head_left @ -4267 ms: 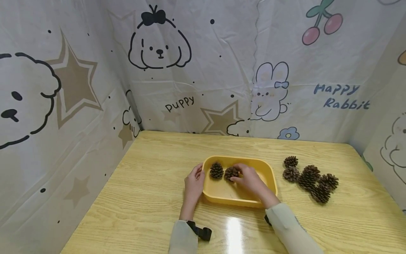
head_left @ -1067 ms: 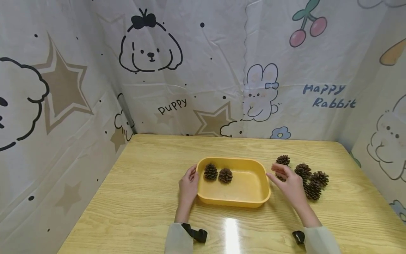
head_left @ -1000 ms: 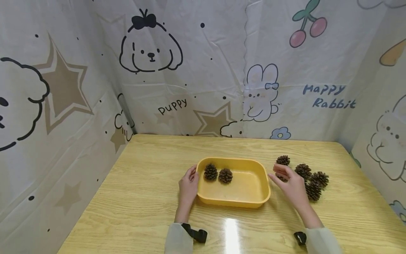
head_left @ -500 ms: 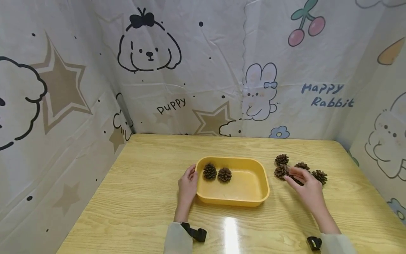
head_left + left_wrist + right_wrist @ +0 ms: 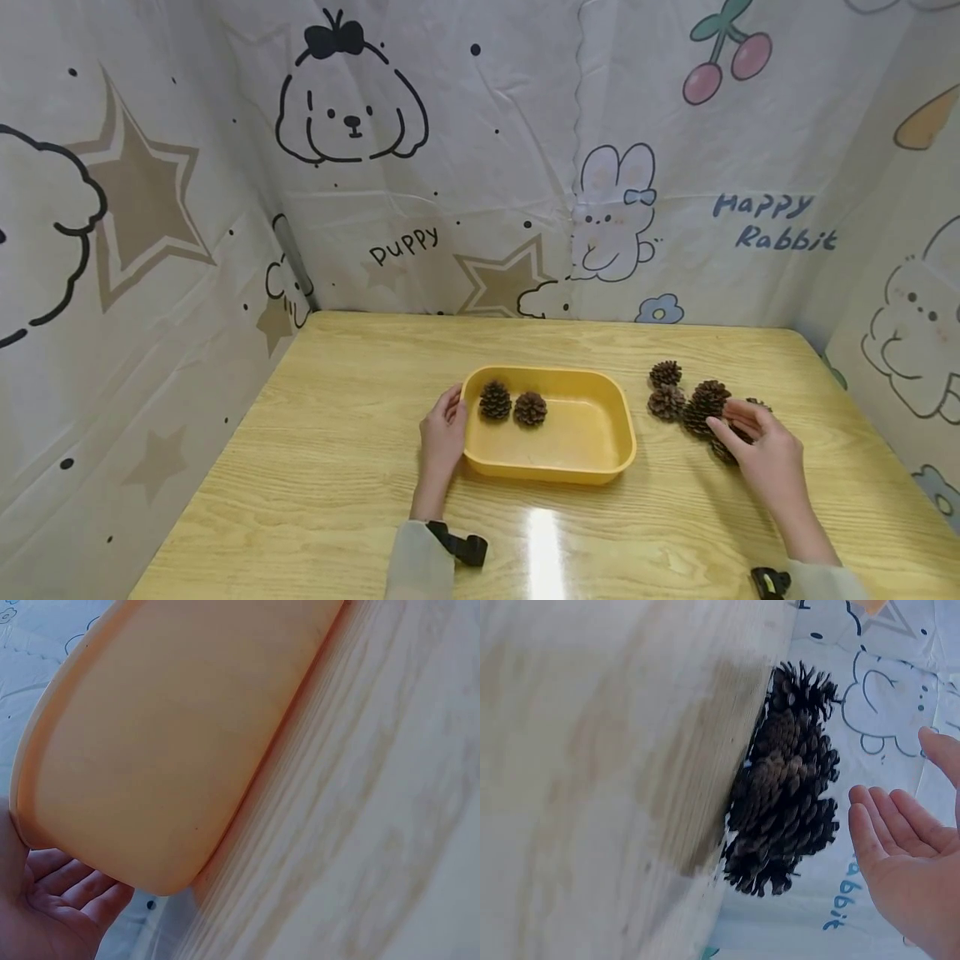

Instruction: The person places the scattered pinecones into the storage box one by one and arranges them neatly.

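Note:
Two brown pine cones [image 5: 495,401] sit side by side in the left part of a yellow plastic tray [image 5: 581,477]. My left hand [image 5: 442,431] holds the tray by its left end, with the fingers against the outer wall and the thumb at the rim in the left wrist view. Right of the tray, my right hand [image 5: 772,458] hovers at a group of several pine cones [image 5: 707,404], thumb and fingers apart. In the right wrist view the cones [image 5: 784,780] stand clustered on the table, a gap between them and my fingertips. The hand partly hides the rightmost cones in the head view.
The wooden table [image 5: 337,433] reaches back to a pale cloth [image 5: 495,192] printed with cartoon animals and stars, which also hangs at both sides. Black cameras are strapped to my wrists, such as the left wrist camera [image 5: 467,548].
My right hand has let go of the right-hand pine cone in the tray, left the tray, and moved right across to the far cones. The left hand stays at the tray's left end.

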Available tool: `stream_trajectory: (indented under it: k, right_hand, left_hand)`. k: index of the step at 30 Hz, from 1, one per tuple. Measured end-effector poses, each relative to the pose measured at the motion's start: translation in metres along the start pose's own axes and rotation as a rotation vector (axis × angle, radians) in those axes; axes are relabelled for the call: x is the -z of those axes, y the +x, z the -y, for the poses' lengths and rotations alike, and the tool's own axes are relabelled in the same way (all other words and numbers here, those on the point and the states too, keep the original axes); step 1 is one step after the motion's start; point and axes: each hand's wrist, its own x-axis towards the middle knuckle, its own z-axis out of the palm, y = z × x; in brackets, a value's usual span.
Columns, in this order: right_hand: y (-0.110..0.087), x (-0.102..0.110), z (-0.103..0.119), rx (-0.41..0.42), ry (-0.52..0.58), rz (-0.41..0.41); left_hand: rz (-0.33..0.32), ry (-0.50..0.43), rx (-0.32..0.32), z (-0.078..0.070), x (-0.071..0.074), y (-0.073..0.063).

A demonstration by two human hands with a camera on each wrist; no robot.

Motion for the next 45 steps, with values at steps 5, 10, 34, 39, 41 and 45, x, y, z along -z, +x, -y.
stream_trajectory:
  k: [5,10,34,39,41,45]
  right_hand:
    - [-0.001,0.007,-0.007,-0.051,-0.005,-0.019]
    - [-0.003,0.012,-0.013,-0.109,-0.006,-0.035]
    - [0.005,0.020,-0.030,-0.311,-0.139,0.321]
    - [0.006,0.021,-0.034,-0.310,-0.153,0.363]
    - [0.006,0.021,-0.035,-0.309,-0.151,0.366]
    - [0.006,0.021,-0.035,-0.302,-0.149,0.361]
  left_hand:
    - [0.000,-0.003,-0.003,-0.001,0.000,0.000]
    - [0.004,-0.002,0.012,-0.001,0.000,0.001]
    - [0.012,-0.023,0.023,-0.004,0.001,0.001]
    - [0.016,-0.021,0.023,-0.004,0.001,0.001]
    - [0.019,-0.019,0.023,-0.004,0.001,0.001]
    - [0.024,-0.020,0.029,-0.003,0.002,0.001]
